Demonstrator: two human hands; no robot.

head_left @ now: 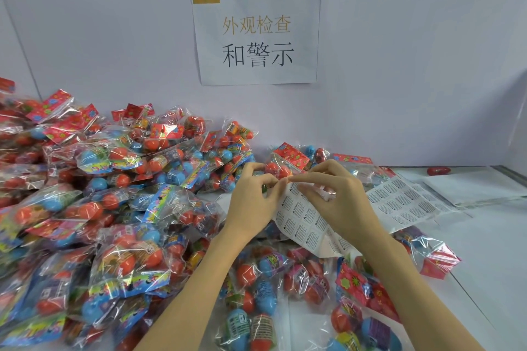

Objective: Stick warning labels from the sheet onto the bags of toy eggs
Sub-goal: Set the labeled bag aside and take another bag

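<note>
**Both hands pinch the top edge of the label sheet above the bags**

Closest to the camera, clear bags of toy eggs (256, 288) lie across the white counter (490, 265), each holding orange and blue eggs; some have red printed header cards. Two bare forearms reach up over them from the bottom edge.

Above these bags, the left hand (251, 202) and the right hand (339, 202) meet at the upper edge of the label sheet (302, 222). Both have fingers curled, and thumb and forefinger of each pinch at the sheet's top corner, nearly touching each other. Whether a single label is lifted between the fingertips is hard to make out. The sheet hangs down and curls between the wrists, its grid of small warning labels facing the camera.

Just right of the hands, a second sheet of labels (405, 202) lies flat on the counter. To the left, a large heap of bagged eggs (99, 179) rises toward the wall. On the wall behind hangs a paper sign (256, 37) with Chinese characters.
</note>
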